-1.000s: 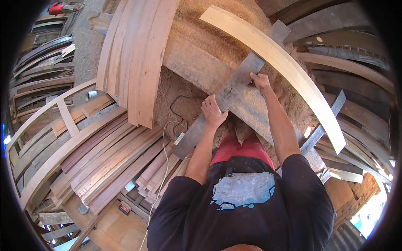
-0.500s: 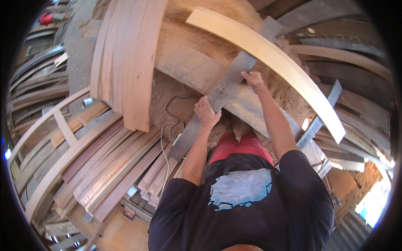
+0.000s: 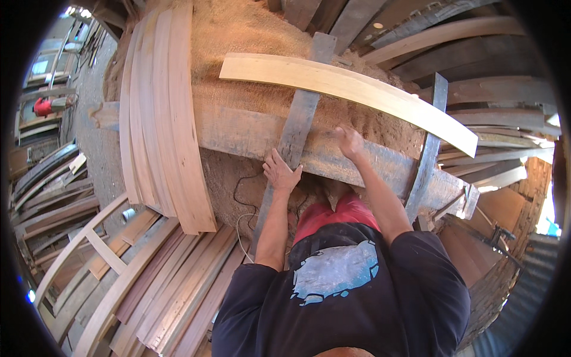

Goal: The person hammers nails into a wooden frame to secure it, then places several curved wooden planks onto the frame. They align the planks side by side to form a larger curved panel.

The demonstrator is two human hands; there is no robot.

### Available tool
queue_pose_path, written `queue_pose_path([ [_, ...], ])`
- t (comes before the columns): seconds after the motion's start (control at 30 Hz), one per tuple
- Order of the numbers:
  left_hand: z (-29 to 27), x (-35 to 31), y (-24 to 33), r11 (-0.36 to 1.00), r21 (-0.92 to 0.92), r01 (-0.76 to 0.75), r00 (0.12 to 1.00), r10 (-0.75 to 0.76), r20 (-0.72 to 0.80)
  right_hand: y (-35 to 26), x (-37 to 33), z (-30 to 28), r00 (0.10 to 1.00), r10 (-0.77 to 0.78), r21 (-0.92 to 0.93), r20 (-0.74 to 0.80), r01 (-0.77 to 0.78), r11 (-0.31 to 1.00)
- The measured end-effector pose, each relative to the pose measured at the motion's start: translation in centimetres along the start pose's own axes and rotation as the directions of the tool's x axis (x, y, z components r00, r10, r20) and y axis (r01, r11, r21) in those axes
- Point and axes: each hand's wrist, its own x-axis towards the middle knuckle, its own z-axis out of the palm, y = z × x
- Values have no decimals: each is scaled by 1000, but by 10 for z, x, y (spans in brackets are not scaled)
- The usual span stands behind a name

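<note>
The plank (image 3: 299,119) lies across the wide beam (image 3: 244,128) and passes under the curved board (image 3: 351,79). The left hand (image 3: 281,174) grips the plank near its middle, fingers at one edge and thumb at the other; the right hand (image 3: 350,143) hangs above the beam, apart from the plank, too blurred to tell open from closed. With one hand guiding, the plank could pivot if pushed sideways, and because the curved board also crosses a grey bar (image 3: 425,160), uneven shifting could skew or tip it. Loose sawdust (image 3: 256,30) might let wood slide, and the dark cord (image 3: 239,190) near the legs (image 3: 333,189) could snag a foot.
</note>
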Motion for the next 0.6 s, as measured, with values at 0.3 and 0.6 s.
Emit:
queue_pose_path([
  [0.3, 10, -2, 12, 997, 60, 40, 995, -34, -97, 134, -95, -76, 904, 271, 4, -330, -286, 958],
  [0.6, 19, -1, 11, 995, 96, 11, 996, -2, -92, 287, -196, -227, 483, 628, -274, -611, -873, 405],
])
